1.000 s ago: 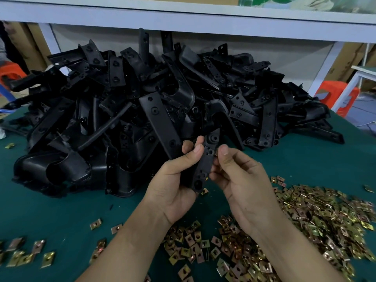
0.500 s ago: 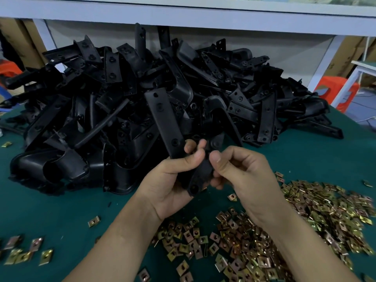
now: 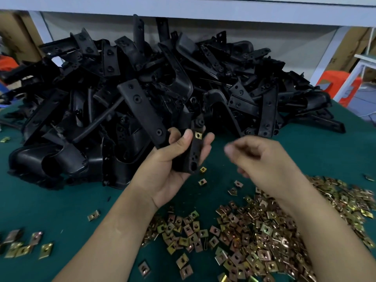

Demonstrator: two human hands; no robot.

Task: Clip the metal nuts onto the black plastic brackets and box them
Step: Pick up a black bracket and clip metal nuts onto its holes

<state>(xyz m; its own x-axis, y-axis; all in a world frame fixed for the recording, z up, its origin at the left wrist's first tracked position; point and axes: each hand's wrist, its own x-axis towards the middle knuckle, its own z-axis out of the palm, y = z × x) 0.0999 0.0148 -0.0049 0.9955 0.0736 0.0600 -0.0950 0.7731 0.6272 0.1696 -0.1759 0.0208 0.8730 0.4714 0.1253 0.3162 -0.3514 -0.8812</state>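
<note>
Black plastic bracket [image 3: 193, 153], a narrow strip with holes along it, stood nearly upright in the left hand [image 3: 168, 171], just in front of the big heap of black plastic brackets [image 3: 142, 88]. The thumb [image 3: 186, 138] pressed on its left edge and the fingers wrapped behind it, their fingertips [image 3: 210, 137] showing past its right edge, so the strip was clamped between them. A small brass-coloured square metal nut [image 3: 197, 135] sat clipped on the strip's upper part, level with the thumb tip.

By its look the bracket was light, stiff and smooth enough to slip. It seemed best gripped by the long edges, clear of the nut seats.

The right hand [image 3: 264, 161], in front of the heap's right half and apart from the bracket, was blurred. Its fingers looked loosely curled, but I could not tell whether they held anything. Loose brass-coloured nuts [image 3: 254, 237] lay scattered on the green table cover [image 3: 40, 200] in front of the heap.
</note>
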